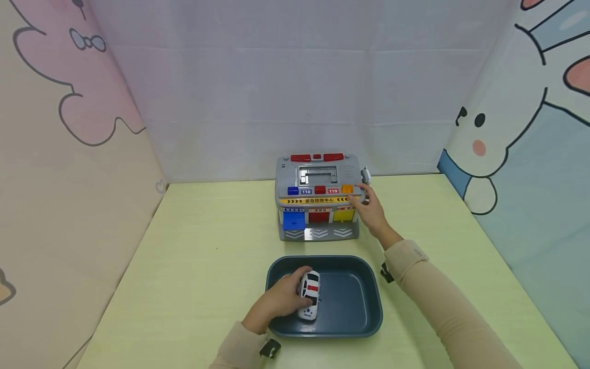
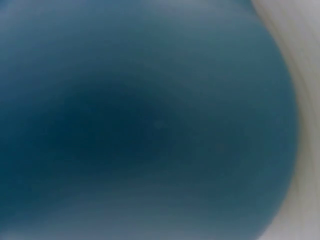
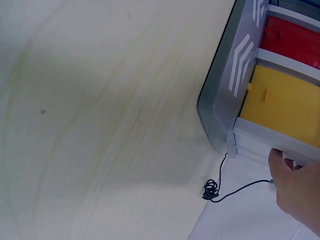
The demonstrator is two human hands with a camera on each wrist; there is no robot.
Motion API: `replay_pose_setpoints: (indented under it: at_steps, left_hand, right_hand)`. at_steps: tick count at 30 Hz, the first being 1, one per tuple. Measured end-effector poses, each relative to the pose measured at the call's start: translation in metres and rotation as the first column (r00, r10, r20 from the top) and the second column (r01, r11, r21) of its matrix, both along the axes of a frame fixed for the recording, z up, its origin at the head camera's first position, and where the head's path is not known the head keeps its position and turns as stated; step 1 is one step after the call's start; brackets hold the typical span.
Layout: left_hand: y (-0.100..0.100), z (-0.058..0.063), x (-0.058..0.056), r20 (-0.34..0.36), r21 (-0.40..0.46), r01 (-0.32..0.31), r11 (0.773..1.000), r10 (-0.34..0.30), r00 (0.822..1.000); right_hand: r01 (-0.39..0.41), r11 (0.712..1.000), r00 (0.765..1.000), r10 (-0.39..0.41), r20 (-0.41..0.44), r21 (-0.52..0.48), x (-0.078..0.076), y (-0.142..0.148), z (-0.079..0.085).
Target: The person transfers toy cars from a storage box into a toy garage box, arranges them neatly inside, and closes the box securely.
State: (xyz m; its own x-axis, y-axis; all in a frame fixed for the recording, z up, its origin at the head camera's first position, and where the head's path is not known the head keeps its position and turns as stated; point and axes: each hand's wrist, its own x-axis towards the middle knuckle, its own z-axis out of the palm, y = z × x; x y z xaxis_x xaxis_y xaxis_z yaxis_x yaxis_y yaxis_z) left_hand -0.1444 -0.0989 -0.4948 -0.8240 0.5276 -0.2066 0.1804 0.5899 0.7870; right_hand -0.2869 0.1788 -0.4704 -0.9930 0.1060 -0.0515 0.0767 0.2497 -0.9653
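In the head view my left hand (image 1: 282, 296) grips a white toy police car (image 1: 310, 294) with a red stripe, thumb and fingers across its body. The car is inside a dark blue tray (image 1: 369, 328); the left wrist view shows only the blurred tray wall (image 2: 240, 125). My right hand (image 1: 372, 215) holds the upper right edge of a grey toy garage (image 1: 318, 177). Its blue door (image 1: 294, 220) is swung outward, while the red door (image 1: 319, 217) and yellow door (image 3: 285, 102) are down. In the right wrist view, curled fingers (image 3: 280, 162) lie against the garage's side.
A thin black cord (image 3: 211, 190) lies coiled beside the garage. A white knob-like part (image 1: 366, 175) sticks out from its right side. The pale table (image 1: 207, 287) meets a white cloth backdrop (image 1: 286, 87) and printed side panels.
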Motion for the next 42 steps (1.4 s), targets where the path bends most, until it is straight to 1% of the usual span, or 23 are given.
replay_pose_setpoints:
  at_steps: [2, 5, 9, 13, 18, 22, 27, 33, 36, 38, 42]
  left_hand:
    - [0.0, 0.002, 0.0, 0.012, 0.028, 0.001, 1.0, -0.002, 1.0]
    - [-0.001, 0.003, 0.001, 0.035, 0.047, -0.005, 0.999, 0.003, 0.999]
    - [-0.004, 0.006, 0.001, 0.094, 0.096, -0.024, 0.995, 0.015, 0.995]
    - [-0.009, 0.011, 0.0, 0.141, 0.166, -0.045, 0.985, 0.022, 0.99]
    - [-0.015, 0.019, 0.0, 0.171, 0.201, -0.075, 0.977, 0.041, 0.984]
    - [-0.019, 0.024, -0.001, 0.218, 0.253, -0.109, 0.961, 0.053, 0.975]
    - [-0.023, 0.028, -0.001, 0.241, 0.307, -0.125, 0.944, 0.05, 0.969]
    - [-0.027, 0.031, -0.002, 0.263, 0.329, -0.137, 0.934, 0.049, 0.963]
    - [-0.029, 0.032, -0.003, 0.268, 0.338, -0.144, 0.93, 0.051, 0.962]
    - [-0.03, 0.033, -0.003, 0.269, 0.348, -0.148, 0.926, 0.053, 0.962]
    - [-0.032, 0.035, -0.005, 0.275, 0.347, -0.157, 0.925, 0.06, 0.96]
  right_hand:
    - [-0.001, 1.0, 1.0, 0.001, 0.002, 0.0, 0.0, 0.0, 0.0]
    - [-0.003, 1.0, 1.0, 0.003, 0.003, 0.001, 0.001, 0.0, 0.001]
    - [-0.008, 1.0, 1.0, 0.008, 0.007, 0.001, 0.003, -0.001, 0.004]
    - [-0.01, 1.0, 1.0, 0.01, 0.014, -0.006, 0.003, -0.001, 0.005]
    - [-0.008, 1.0, 1.0, 0.008, 0.007, -0.002, 0.003, 0.0, 0.005]
    - [-0.018, 1.0, 1.0, 0.017, -0.011, -0.014, 0.003, 0.0, 0.003]
    - [-0.023, 0.999, 0.999, 0.022, -0.027, -0.029, 0.003, -0.001, 0.002]
    - [-0.027, 0.999, 1.0, 0.027, -0.009, -0.038, 0.003, 0.0, 0.002]
    - [-0.031, 0.998, 0.999, 0.031, 0.01, -0.049, 0.004, -0.001, 0.007]
    - [-0.033, 0.999, 0.999, 0.034, 0.019, -0.043, 0.008, -0.002, 0.014]
    - [-0.04, 0.999, 0.999, 0.041, 0.022, -0.028, 0.017, -0.008, 0.032]
